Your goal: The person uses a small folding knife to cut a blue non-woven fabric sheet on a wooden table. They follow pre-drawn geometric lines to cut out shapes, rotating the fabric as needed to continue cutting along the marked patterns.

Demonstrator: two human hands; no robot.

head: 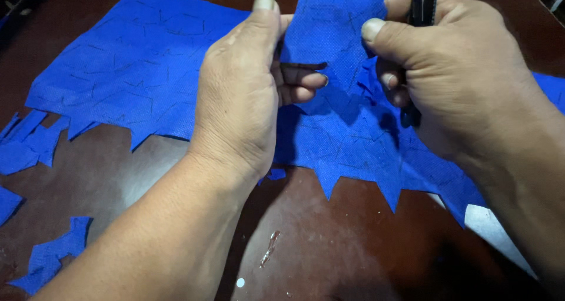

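A: Hazard check. State the grips.

B: Left hand (238, 95): fingers closed in a pinch on the raised blue fabric piece (329, 27), upper centre of the frame. Right hand (456, 65): fingers closed around dark scissors (421, 7), thumb pressing the same piece from the right. Whether the blades are parted cannot be determined; the hand hides them.

A: Probable faults?

B: Judgement only. The left fingertips sit just beside the slit in the piece, so a blade closing there could nick them. The fabric looks thin and limp; if the pinch slackens, it may fold and the cut could wander off the drawn lines. The piece also hangs just over the large blue sheet (135, 65), which could be caught in the same cut.

A: Surface and surroundings?

B: Dark reddish-brown glossy surface (329, 242), showing glare at lower centre. The sheet's lower edge is jagged. Blue offcuts (50, 263) lie at lower left and along the left edge. A pale patch shows at lower right. Little of the room is visible.
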